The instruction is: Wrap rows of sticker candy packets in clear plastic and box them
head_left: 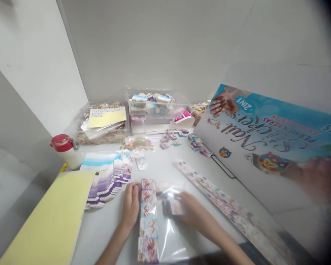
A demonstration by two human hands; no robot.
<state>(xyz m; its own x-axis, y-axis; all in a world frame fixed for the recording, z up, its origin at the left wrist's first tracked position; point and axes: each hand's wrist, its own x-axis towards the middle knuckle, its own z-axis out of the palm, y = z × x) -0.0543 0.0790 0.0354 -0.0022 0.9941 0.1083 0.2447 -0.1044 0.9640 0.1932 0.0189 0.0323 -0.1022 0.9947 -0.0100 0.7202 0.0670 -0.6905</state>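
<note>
Fingers of the left hand (130, 206) rest against a column of printed packs (148, 221); fingers of the right hand (190, 211) take a small pack (175, 207).
The left fingers lie slightly bent along the column's left edge, apparently to keep it straight; whether they pinch anything, I cannot tell. The right fingers, blurred, seem closed on the small pack just right of the column, above clear plastic (182, 239). On the surface (161, 165), fanned cards (107, 184) lie left of the column, perhaps spread for easy picking; long printed strips (220, 195) lie right.
</note>
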